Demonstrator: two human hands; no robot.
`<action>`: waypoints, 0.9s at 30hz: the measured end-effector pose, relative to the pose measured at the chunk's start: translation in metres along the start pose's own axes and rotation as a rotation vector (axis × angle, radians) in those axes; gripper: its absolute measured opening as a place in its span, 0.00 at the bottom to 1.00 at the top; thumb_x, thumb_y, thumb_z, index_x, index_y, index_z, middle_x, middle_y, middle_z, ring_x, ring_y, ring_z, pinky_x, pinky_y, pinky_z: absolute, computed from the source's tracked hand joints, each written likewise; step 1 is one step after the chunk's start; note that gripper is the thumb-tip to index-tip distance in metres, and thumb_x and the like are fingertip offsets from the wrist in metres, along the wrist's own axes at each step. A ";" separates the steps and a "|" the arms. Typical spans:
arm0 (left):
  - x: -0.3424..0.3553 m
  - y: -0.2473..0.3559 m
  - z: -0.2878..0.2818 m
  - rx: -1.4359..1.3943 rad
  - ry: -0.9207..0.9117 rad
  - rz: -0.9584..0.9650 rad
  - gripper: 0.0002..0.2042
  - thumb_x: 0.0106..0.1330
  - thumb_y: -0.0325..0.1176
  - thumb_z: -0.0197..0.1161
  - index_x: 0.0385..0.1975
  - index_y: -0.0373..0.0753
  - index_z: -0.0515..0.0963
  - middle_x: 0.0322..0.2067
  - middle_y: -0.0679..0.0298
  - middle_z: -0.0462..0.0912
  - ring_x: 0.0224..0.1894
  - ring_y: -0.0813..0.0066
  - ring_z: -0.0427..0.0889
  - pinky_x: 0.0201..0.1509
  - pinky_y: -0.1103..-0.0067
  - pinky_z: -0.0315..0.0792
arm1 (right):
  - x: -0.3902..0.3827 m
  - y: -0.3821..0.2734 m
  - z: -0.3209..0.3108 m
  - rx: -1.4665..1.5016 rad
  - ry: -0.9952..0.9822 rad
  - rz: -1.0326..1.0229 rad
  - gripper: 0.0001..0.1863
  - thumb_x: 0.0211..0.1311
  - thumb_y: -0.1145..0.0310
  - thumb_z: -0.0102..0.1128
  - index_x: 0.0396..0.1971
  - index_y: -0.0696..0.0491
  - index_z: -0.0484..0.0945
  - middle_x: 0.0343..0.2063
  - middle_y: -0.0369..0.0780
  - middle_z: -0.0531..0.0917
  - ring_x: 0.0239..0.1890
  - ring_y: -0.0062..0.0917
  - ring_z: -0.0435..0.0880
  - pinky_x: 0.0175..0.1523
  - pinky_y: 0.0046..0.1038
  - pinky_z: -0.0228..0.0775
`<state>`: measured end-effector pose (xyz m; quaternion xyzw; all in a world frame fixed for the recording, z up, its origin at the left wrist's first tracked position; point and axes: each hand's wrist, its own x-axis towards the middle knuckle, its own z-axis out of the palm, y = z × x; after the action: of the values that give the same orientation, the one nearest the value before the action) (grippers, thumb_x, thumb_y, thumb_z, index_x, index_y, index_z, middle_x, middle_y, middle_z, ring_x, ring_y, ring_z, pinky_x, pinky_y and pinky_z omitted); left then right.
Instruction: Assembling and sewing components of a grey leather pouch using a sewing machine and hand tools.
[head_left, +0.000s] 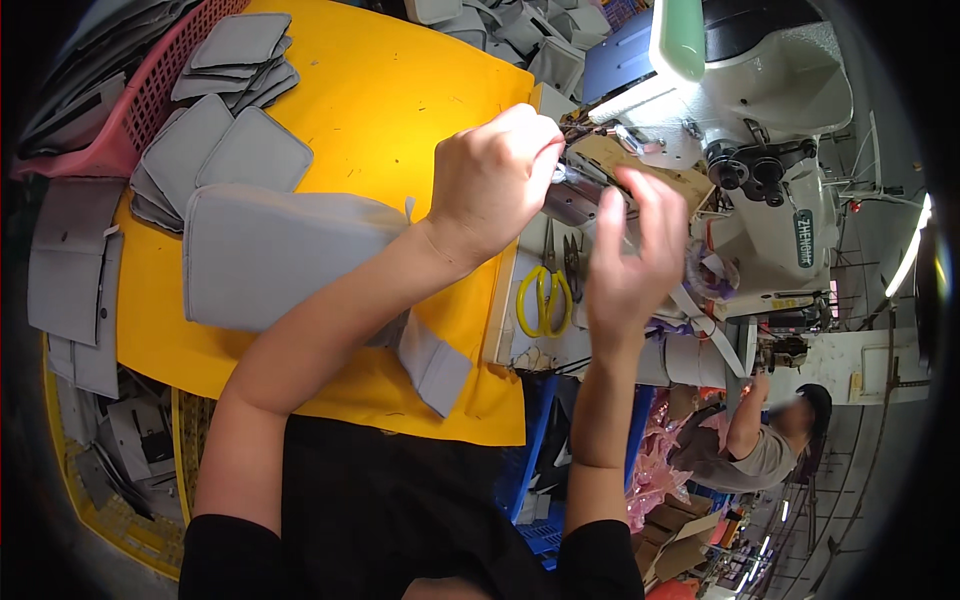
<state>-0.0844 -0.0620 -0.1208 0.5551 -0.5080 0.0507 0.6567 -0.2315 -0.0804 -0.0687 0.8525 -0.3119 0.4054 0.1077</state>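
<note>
My left hand is closed in a pinch beside the sewing machine. Something small and shiny shows at its fingertips, too small to name. Blurred by motion, my right hand is raised just to its right, thumb and fingers apart, with nothing visible between them. Near both hands is the machine's metal plate. A grey sewn fabric piece lies on the yellow cloth, partly hidden under my left forearm; a grey strip sticks out beyond the arm.
Yellow-handled scissors lie between my wrists. Grey padded panels are stacked at the far left, by a pink basket. A yellow crate stands lower left, a blue crate below the table. A person works at the right.
</note>
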 end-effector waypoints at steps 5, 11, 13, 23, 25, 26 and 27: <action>0.003 0.004 -0.001 0.179 -0.017 0.112 0.03 0.59 0.25 0.67 0.31 0.35 0.82 0.29 0.64 0.81 0.21 0.71 0.75 0.27 0.76 0.69 | 0.013 -0.013 0.032 -0.071 -0.022 0.113 0.10 0.60 0.72 0.63 0.41 0.56 0.83 0.36 0.41 0.84 0.39 0.32 0.80 0.49 0.29 0.70; 0.005 0.006 -0.006 0.306 -0.111 0.124 0.07 0.59 0.27 0.67 0.37 0.35 0.83 0.35 0.63 0.84 0.26 0.69 0.80 0.31 0.77 0.72 | 0.010 -0.009 0.036 -0.102 -0.028 0.161 0.09 0.60 0.70 0.63 0.39 0.56 0.82 0.37 0.41 0.84 0.39 0.32 0.79 0.48 0.31 0.69; 0.005 0.009 -0.011 0.265 -0.109 0.117 0.08 0.59 0.26 0.67 0.38 0.36 0.83 0.36 0.63 0.84 0.27 0.69 0.80 0.32 0.77 0.73 | 0.012 -0.007 0.037 -0.098 -0.029 0.195 0.08 0.61 0.71 0.62 0.38 0.56 0.82 0.36 0.41 0.84 0.37 0.31 0.79 0.46 0.31 0.69; -0.084 0.053 -0.131 -0.394 -0.454 -0.309 0.08 0.62 0.20 0.65 0.40 0.32 0.84 0.33 0.61 0.86 0.28 0.73 0.79 0.31 0.83 0.71 | -0.025 -0.016 0.006 1.217 -0.109 0.701 0.04 0.68 0.70 0.51 0.32 0.51 0.73 0.24 0.35 0.75 0.17 0.16 0.67 0.24 0.17 0.58; -0.118 0.052 -0.144 -0.447 -0.603 -0.398 0.07 0.64 0.21 0.64 0.40 0.31 0.84 0.32 0.61 0.86 0.27 0.74 0.79 0.31 0.84 0.71 | -0.040 -0.011 -0.010 1.042 -0.208 0.831 0.04 0.68 0.71 0.50 0.32 0.52 0.73 0.23 0.34 0.73 0.18 0.15 0.66 0.24 0.16 0.57; -0.133 0.050 -0.149 -0.514 -0.723 -0.503 0.07 0.66 0.22 0.63 0.40 0.31 0.84 0.31 0.62 0.86 0.25 0.76 0.78 0.30 0.85 0.70 | -0.049 -0.010 -0.019 0.884 -0.315 0.861 0.04 0.68 0.72 0.50 0.32 0.52 0.73 0.22 0.32 0.72 0.18 0.14 0.65 0.24 0.15 0.56; -0.148 0.047 -0.153 -0.496 -0.725 -0.504 0.07 0.66 0.22 0.63 0.40 0.31 0.84 0.31 0.62 0.86 0.25 0.76 0.78 0.30 0.85 0.70 | -0.057 -0.009 -0.027 0.870 -0.348 0.878 0.04 0.68 0.73 0.50 0.32 0.52 0.73 0.21 0.31 0.71 0.19 0.12 0.64 0.25 0.15 0.55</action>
<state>-0.0914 0.1490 -0.1752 0.4696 -0.5502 -0.4276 0.5422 -0.2699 -0.0359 -0.0939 0.6646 -0.4518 0.3569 -0.4762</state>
